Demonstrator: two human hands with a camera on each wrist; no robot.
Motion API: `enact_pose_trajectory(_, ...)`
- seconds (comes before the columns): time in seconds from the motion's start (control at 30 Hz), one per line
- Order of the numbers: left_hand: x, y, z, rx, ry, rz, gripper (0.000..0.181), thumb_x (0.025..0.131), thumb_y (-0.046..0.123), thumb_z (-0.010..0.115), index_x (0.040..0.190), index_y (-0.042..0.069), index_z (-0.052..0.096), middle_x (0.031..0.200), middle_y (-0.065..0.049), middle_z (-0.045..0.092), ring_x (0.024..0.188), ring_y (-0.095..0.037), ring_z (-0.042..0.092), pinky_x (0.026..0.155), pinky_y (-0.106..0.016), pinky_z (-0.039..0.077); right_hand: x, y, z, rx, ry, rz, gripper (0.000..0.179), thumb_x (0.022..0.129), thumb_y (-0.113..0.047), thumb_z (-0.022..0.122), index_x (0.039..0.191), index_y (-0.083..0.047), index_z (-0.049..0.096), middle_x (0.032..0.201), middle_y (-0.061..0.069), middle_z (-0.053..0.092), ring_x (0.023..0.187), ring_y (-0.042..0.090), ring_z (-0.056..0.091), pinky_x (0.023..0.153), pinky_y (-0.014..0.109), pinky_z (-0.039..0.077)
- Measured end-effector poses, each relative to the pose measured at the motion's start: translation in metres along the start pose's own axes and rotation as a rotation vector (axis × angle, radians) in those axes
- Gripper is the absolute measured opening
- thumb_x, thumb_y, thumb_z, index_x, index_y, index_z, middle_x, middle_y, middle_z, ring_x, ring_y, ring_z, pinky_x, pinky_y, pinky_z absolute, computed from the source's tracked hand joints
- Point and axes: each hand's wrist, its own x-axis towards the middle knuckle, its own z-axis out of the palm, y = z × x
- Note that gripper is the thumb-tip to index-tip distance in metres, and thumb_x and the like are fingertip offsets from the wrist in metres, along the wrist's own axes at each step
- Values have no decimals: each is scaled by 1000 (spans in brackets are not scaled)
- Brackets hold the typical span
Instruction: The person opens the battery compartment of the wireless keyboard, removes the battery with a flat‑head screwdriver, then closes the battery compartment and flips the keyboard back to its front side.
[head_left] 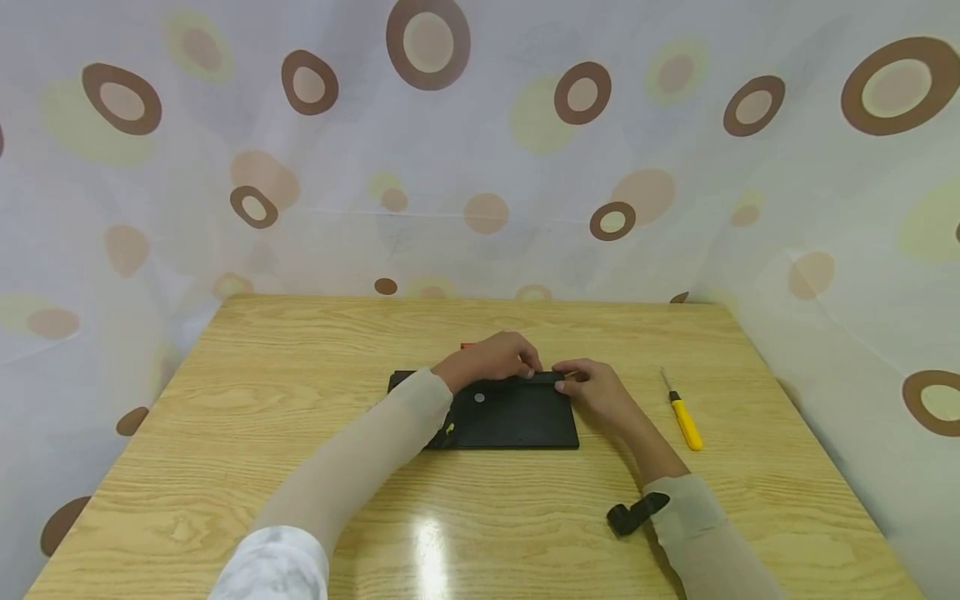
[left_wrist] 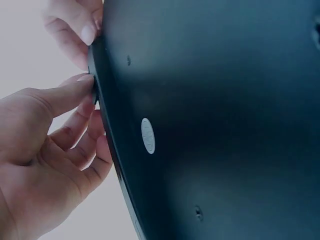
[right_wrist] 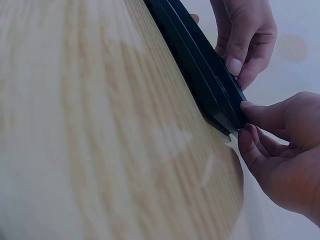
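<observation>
A flat black panel (head_left: pixel 517 421), with a silver oval badge (left_wrist: pixel 148 135) and small screws (left_wrist: pixel 198 213), lies on the table. Its kind cannot be told. A raised dark strip (head_left: pixel 543 378) runs along its far side. My left hand (head_left: pixel 501 357) reaches over the panel and pinches its far edge; thumb and bent fingers show in the left wrist view. Close beside it, my right hand (head_left: pixel 596 390) pinches the edge at the far right corner between thumb and fingertips (right_wrist: pixel 245 142). A small yellow mark (head_left: pixel 450 429) shows on the panel near the left sleeve.
To the right on the wooden table (head_left: pixel 757 533) lies a yellow-handled screwdriver (head_left: pixel 686 423), its tip pointing away. Part of a red-orange object (head_left: pixel 468 345) peeks out behind the left hand. A patterned curtain (head_left: pixel 480 167) hangs behind the table. On the right sleeve sits a black device (head_left: pixel 636 512).
</observation>
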Motion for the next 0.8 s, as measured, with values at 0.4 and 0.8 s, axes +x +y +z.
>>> enact_pose_trajectory(0.4,3,-7,3,-79,16,16,17,100,13,63,114,14,73,110,-2,70,96,-14,63,83,-28,51,1,-1,2,10,7,-1,37,97,-14,66,133,-4,64,119,18,69,109,29,65,97,44,49)
enact_pose_trajectory(0.8,11,-18,8,-183,-7,30,18,98,12,65,112,10,76,111,-5,73,94,-14,65,83,-28,53,1,1,3,-10,16,-12,36,97,-14,67,132,-3,65,119,19,69,109,30,64,97,45,48)
